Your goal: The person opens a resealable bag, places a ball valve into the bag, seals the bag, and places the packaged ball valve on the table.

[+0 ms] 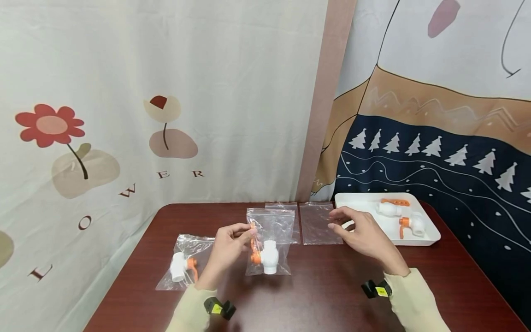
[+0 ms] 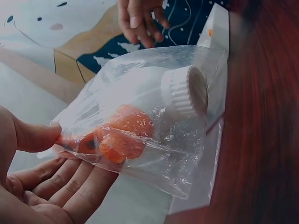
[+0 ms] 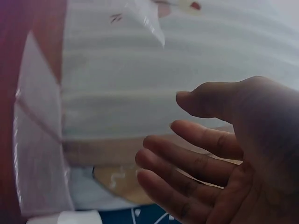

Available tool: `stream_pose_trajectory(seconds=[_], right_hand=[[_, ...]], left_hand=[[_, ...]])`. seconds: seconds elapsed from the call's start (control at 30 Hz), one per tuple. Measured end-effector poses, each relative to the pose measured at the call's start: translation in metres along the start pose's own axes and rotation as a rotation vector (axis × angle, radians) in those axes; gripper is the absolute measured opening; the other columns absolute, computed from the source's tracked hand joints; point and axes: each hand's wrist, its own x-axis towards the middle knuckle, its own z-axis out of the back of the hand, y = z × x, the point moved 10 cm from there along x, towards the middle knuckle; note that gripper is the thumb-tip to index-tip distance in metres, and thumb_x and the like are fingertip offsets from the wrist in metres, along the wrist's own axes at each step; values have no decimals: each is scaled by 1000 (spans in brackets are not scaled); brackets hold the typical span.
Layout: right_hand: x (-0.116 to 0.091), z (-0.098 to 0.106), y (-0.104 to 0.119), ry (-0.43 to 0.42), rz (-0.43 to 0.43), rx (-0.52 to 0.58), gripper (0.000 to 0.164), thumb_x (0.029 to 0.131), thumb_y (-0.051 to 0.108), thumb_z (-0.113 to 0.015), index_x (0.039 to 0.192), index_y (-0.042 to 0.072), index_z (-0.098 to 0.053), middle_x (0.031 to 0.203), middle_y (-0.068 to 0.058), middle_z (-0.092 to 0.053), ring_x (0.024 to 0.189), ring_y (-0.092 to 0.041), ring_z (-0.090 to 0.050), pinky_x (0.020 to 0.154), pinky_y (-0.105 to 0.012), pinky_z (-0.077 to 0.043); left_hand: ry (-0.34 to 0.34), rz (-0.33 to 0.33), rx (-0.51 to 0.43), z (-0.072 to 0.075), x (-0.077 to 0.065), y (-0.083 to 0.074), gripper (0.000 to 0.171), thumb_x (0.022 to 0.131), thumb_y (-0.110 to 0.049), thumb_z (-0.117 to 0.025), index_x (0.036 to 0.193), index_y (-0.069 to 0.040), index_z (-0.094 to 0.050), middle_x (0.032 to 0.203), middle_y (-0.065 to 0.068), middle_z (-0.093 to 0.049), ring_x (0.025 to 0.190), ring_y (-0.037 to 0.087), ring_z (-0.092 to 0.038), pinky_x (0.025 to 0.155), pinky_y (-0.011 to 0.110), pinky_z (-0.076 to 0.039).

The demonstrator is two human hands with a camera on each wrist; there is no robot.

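The left hand (image 1: 226,244) pinches, thumb against fingers, the clear zip bag (image 1: 275,226) and, through its film, the orange handle (image 2: 124,135) of the white valve (image 1: 270,258) inside, over the middle of the table (image 1: 323,295). At 2 o'clock from the valve, the right hand (image 1: 365,230) has its fingers apart and holds nothing, near a flat bag (image 1: 319,228). Held by one side only, the bag could swing or twist if the pinch loosens; I cannot tell whether its zip is sealed, and if not, tipping its mouth downward could spill the valve. In the head view, the valve body's long axis runs about 12 to 6 o'clock; the handle, on its 9 o'clock side, points roughly toward 12.
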Motion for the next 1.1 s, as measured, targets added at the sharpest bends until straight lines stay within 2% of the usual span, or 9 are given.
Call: stream_pose_trajectory(seconds=[0.2, 0.37, 0.47, 0.57, 0.77, 0.93, 1.1], right_hand=[[0, -3, -25, 0, 3, -111, 28, 93, 19, -74, 117, 7, -71, 108, -9, -75, 97, -24, -72, 81, -44, -62], [0, -6, -50, 31, -52, -222, 34, 91, 20, -75, 119, 0, -71, 113, -17, -74, 98, -32, -71, 83, -50, -60], [-2, -9, -64, 62, -90, -253, 30, 90, 18, -75, 114, 0, -74, 107, -14, -76, 96, -30, -71, 83, -49, -60], [-3, -12, -74, 91, -119, -254, 22, 89, 16, -76, 107, 3, -77, 96, -8, -77, 88, -23, -71, 80, -44, -59], [-2, -16, -83, 117, -135, -254, 12, 89, 9, -74, 99, 5, -79, 86, -2, -76, 77, -14, -66, 72, -37, -57], [0, -19, -84, 96, -125, -284, 9, 87, 6, -74, 93, 7, -81, 84, -2, -76, 75, -13, -65, 71, -37, -56], [0, -23, -88, 114, -150, -287, 10, 87, 5, -74, 93, 7, -81, 84, -3, -76, 75, -14, -62, 69, -35, -55]], left_hand=[[-28, 91, -21, 19, 3, 21, 22, 94, -9, -72, 108, 7, -74, 82, 11, -76, 61, 15, -69, 59, 35, -62], [-22, 155, -35, 32, 3, 36, 22, 97, -9, -68, 108, 9, -72, 76, 10, -73, 63, 19, -73, 61, 39, -64], [-21, 173, 10, 40, 3, 44, 24, 97, -12, -67, 107, 9, -72, 75, 6, -68, 62, 18, -70, 61, 39, -63], [-21, 197, 71, 48, 2, 52, 25, 97, -14, -67, 104, 10, -72, 73, 4, -61, 61, 16, -62, 59, 38, -62], [-3, 256, 160, 61, 0, 66, 25, 97, -13, -63, 106, 9, -71, 77, 6, -60, 62, 17, -59, 59, 35, -60], [15, 290, 179, 66, 0, 75, 22, 97, -13, -63, 96, 7, -70, 68, 4, -56, 57, 16, -56, 55, 33, -58], [40, 324, 182, 68, -1, 83, 22, 97, -12, -62, 87, 7, -68, 63, 4, -57, 52, 15, -56, 50, 32, -56]])
